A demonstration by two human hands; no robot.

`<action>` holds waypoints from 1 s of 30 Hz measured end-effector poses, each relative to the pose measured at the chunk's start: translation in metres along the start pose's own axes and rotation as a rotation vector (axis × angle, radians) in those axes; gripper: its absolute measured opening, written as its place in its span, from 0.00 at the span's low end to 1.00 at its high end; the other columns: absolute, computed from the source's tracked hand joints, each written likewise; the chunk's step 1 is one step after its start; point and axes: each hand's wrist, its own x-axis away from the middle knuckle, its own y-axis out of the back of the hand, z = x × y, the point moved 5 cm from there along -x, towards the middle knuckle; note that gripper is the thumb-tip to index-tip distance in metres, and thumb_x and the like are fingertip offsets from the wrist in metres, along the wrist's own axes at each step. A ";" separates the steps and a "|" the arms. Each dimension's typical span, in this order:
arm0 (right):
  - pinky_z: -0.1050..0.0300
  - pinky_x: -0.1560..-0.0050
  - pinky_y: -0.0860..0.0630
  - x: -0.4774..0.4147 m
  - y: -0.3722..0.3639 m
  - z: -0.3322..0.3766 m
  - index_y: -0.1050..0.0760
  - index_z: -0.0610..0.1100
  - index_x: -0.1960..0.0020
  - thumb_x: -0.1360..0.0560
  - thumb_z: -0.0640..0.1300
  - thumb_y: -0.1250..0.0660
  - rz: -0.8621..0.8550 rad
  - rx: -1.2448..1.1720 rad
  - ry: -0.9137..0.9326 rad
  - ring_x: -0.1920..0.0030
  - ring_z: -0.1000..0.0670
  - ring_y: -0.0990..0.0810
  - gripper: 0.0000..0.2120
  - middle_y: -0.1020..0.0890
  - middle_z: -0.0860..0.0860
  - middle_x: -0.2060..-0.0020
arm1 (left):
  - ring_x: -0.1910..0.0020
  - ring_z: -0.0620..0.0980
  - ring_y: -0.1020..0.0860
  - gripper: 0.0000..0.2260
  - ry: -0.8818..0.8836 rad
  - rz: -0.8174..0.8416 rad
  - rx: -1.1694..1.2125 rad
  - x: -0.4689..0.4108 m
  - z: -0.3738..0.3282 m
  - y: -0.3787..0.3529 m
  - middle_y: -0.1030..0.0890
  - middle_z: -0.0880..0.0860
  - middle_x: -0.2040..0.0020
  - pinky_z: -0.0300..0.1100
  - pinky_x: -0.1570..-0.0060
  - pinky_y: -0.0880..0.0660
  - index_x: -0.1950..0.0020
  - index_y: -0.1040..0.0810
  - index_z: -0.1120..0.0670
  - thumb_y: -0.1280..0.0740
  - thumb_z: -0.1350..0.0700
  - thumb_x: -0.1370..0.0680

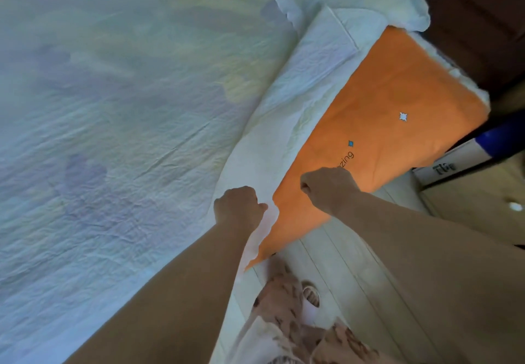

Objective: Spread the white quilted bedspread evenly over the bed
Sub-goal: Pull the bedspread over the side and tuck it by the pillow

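At bed (392, 85) edge, two hands: left hand (238, 207) grips one white bedspread (127, 113); right hand (329, 187) fisted, contents unclear.

Bedspread (127, 136) white, quilted, faint lilac and yellow blotches. Right of bedspread: cloth (397, 79) orange, white star (403, 116), teal diamond (350, 143); floor (355, 264) pale planks.

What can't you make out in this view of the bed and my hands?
Head view:
- Word on the orange bed side: only "zing" shows; the right hand covers the rest.
- Right hand's grip: fingers curl out of sight.
- Label on the box: too small, blurred.
- Far side of the bedspread: cut by the left edge.
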 end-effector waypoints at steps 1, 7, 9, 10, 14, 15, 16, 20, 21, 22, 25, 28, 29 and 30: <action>0.54 0.48 0.31 -0.012 0.003 -0.003 0.25 0.50 0.44 0.19 0.41 0.44 0.011 0.001 -0.005 0.60 0.48 0.24 0.11 0.24 0.52 0.61 | 0.44 0.52 0.22 0.18 0.000 -0.006 -0.021 -0.015 -0.002 0.001 0.19 0.50 0.46 0.44 0.49 0.28 0.42 0.21 0.51 0.38 0.41 0.24; 0.55 0.54 0.36 -0.083 0.005 -0.017 0.25 0.50 0.43 0.20 0.40 0.42 -0.015 -0.030 -0.027 0.59 0.48 0.24 0.11 0.19 0.51 0.57 | 0.43 0.51 0.24 0.21 -0.019 0.000 -0.071 -0.073 -0.009 -0.009 0.18 0.51 0.47 0.44 0.49 0.29 0.42 0.22 0.52 0.39 0.38 0.24; 0.53 0.53 0.34 -0.099 0.001 -0.021 0.25 0.50 0.43 0.20 0.40 0.42 0.006 -0.034 -0.036 0.57 0.47 0.24 0.11 0.18 0.50 0.54 | 0.42 0.52 0.26 0.24 -0.008 0.011 -0.082 -0.084 -0.011 -0.017 0.19 0.51 0.47 0.45 0.49 0.30 0.42 0.24 0.54 0.39 0.36 0.25; 0.53 0.52 0.32 -0.109 -0.003 -0.022 0.25 0.49 0.43 0.20 0.40 0.42 0.021 -0.033 -0.033 0.57 0.47 0.25 0.11 0.18 0.50 0.54 | 0.42 0.52 0.26 0.25 0.014 0.019 -0.075 -0.091 -0.012 -0.022 0.20 0.52 0.46 0.45 0.49 0.29 0.41 0.26 0.55 0.38 0.35 0.25; 0.53 0.54 0.32 -0.138 -0.016 -0.027 0.24 0.49 0.43 0.20 0.39 0.42 0.043 -0.016 0.026 0.50 0.46 0.23 0.11 0.19 0.50 0.52 | 0.42 0.53 0.28 0.33 0.100 0.013 -0.052 -0.111 -0.018 -0.040 0.25 0.54 0.44 0.46 0.50 0.28 0.39 0.31 0.57 0.33 0.33 0.30; 0.54 0.55 0.33 -0.146 -0.019 -0.027 0.24 0.48 0.43 0.21 0.39 0.41 0.050 -0.013 0.049 0.49 0.46 0.23 0.11 0.20 0.50 0.51 | 0.42 0.53 0.28 0.33 0.115 0.018 -0.056 -0.116 -0.020 -0.046 0.25 0.54 0.44 0.47 0.50 0.28 0.38 0.31 0.58 0.33 0.34 0.31; 0.54 0.55 0.33 -0.153 -0.022 -0.027 0.24 0.48 0.43 0.21 0.39 0.41 0.061 -0.015 0.070 0.47 0.46 0.24 0.11 0.20 0.50 0.50 | 0.42 0.53 0.28 0.33 0.129 0.023 -0.061 -0.120 -0.021 -0.051 0.25 0.54 0.43 0.47 0.50 0.28 0.37 0.31 0.58 0.31 0.35 0.30; 0.52 0.47 0.30 -0.176 -0.026 -0.019 0.30 0.47 0.35 0.23 0.37 0.38 0.035 -0.043 0.165 0.40 0.45 0.28 0.18 0.24 0.48 0.43 | 0.42 0.54 0.27 0.20 0.186 0.048 -0.068 -0.128 -0.022 -0.060 0.25 0.55 0.44 0.48 0.49 0.28 0.38 0.30 0.58 0.33 0.50 0.26; 0.51 0.46 0.30 -0.179 -0.025 -0.016 0.31 0.46 0.33 0.24 0.37 0.37 -0.008 -0.025 0.206 0.39 0.45 0.28 0.20 0.25 0.47 0.42 | 0.43 0.55 0.27 0.15 0.202 0.044 -0.045 -0.129 -0.020 -0.060 0.24 0.55 0.45 0.48 0.48 0.28 0.40 0.28 0.58 0.35 0.54 0.25; 0.51 0.45 0.30 -0.181 -0.025 -0.013 0.32 0.45 0.33 0.25 0.37 0.35 -0.049 0.004 0.247 0.39 0.44 0.29 0.21 0.26 0.46 0.41 | 0.43 0.55 0.27 0.13 0.229 0.038 0.000 -0.129 -0.017 -0.061 0.24 0.55 0.45 0.48 0.48 0.28 0.42 0.27 0.58 0.37 0.56 0.25; 0.49 0.43 0.30 -0.182 -0.024 -0.005 0.33 0.44 0.32 0.26 0.39 0.33 -0.095 0.079 0.361 0.38 0.43 0.30 0.23 0.29 0.45 0.39 | 0.39 0.56 0.29 0.25 0.315 0.109 0.152 -0.125 -0.019 -0.065 0.26 0.55 0.43 0.51 0.46 0.28 0.39 0.29 0.58 0.34 0.41 0.26; 0.49 0.40 0.31 -0.190 -0.028 0.003 0.33 0.45 0.32 0.26 0.40 0.33 -0.050 0.110 0.470 0.37 0.44 0.31 0.23 0.30 0.46 0.37 | 0.38 0.55 0.31 0.40 0.428 0.166 0.206 -0.129 -0.037 -0.076 0.30 0.55 0.40 0.51 0.45 0.28 0.35 0.35 0.59 0.31 0.31 0.34; 0.49 0.39 0.31 -0.192 -0.030 0.005 0.33 0.44 0.32 0.25 0.40 0.34 -0.037 0.113 0.498 0.36 0.44 0.31 0.22 0.30 0.46 0.37 | 0.38 0.55 0.32 0.39 0.468 0.152 0.188 -0.132 -0.039 -0.079 0.31 0.55 0.40 0.51 0.45 0.28 0.34 0.36 0.59 0.30 0.33 0.33; 0.49 0.38 0.32 -0.196 -0.036 0.004 0.34 0.44 0.32 0.25 0.40 0.35 -0.016 0.127 0.536 0.35 0.44 0.32 0.22 0.31 0.46 0.36 | 0.38 0.56 0.32 0.36 0.521 0.114 0.174 -0.136 -0.041 -0.083 0.31 0.56 0.39 0.50 0.46 0.28 0.34 0.36 0.59 0.30 0.38 0.30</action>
